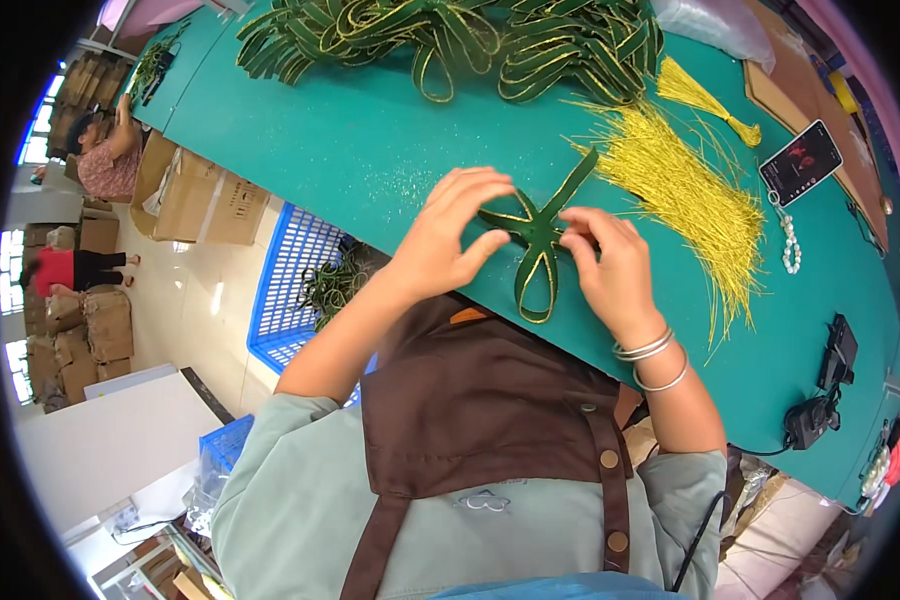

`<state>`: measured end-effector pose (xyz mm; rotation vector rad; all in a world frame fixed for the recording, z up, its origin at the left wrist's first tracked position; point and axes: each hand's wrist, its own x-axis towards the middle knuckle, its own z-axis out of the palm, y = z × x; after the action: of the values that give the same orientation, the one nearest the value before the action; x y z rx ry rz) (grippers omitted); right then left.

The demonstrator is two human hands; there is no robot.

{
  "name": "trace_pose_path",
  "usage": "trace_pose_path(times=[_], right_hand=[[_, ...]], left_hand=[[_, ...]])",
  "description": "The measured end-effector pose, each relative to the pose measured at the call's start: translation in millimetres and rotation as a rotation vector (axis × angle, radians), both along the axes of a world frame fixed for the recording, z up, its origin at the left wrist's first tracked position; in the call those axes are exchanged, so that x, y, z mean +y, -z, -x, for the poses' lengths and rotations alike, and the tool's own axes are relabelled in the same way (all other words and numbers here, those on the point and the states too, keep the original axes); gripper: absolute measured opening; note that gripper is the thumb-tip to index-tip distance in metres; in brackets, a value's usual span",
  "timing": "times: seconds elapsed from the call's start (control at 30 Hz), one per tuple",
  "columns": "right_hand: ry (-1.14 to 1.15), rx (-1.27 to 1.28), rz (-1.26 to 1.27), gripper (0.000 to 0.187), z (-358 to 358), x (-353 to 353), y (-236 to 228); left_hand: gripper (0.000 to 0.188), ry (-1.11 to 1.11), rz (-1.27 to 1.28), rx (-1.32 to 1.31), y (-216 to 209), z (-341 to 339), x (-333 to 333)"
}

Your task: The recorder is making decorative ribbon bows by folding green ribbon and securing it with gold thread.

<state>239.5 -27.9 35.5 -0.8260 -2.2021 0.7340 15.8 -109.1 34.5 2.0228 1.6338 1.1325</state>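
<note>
A dark green ribbon bow (542,236) with gold edges lies at the near edge of the green table, its loops and tails spreading from a centre knot. My left hand (448,232) is at the bow's left loop, thumb and fingers apart, fingertips slightly blurred and reaching over the loop. On the other side, my right hand (615,262) has its thumb and bent fingers closed at the bow's right side, where the ribbon end is mostly hidden. Two silver bangles circle my right wrist.
Piles of green bows (580,50) lie at the far side. Yellow wire ties (675,185) and a tied bundle (705,100) sit to the right, near a phone (800,163) and black adapter (815,415). A blue crate (280,285) holds more bows. Two people are at far left.
</note>
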Motion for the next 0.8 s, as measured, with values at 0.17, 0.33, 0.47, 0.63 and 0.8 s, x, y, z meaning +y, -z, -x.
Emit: trace_pose_path(times=[0.17, 0.33, 0.47, 0.63, 0.8], right_hand=[[-0.032, -0.117, -0.022, 0.024, 12.3, -5.9, -1.6], [-0.055, -0.068, -0.098, 0.025, 19.1, -10.5, 3.5], [-0.054, -0.099, -0.217, 0.023, 24.0, -14.2, 5.7], [-0.042, -0.101, -0.355, 0.02, 27.3, -19.2, 7.8], [-0.052, -0.079, -0.347, 0.02, 28.2, -16.3, 13.0]], left_hand=[[0.027, 0.029, -0.047, 0.067, 12.3, -10.5, 3.3], [0.024, -0.016, -0.033, 0.005, 17.5, -18.3, -2.4], [0.023, -0.017, -0.046, 0.008, 19.5, -19.6, -2.6], [0.018, -0.038, -0.113, 0.0, 26.5, -20.8, -2.8], [0.018, -0.055, -0.176, 0.052, 26.5, -24.5, 0.1]])
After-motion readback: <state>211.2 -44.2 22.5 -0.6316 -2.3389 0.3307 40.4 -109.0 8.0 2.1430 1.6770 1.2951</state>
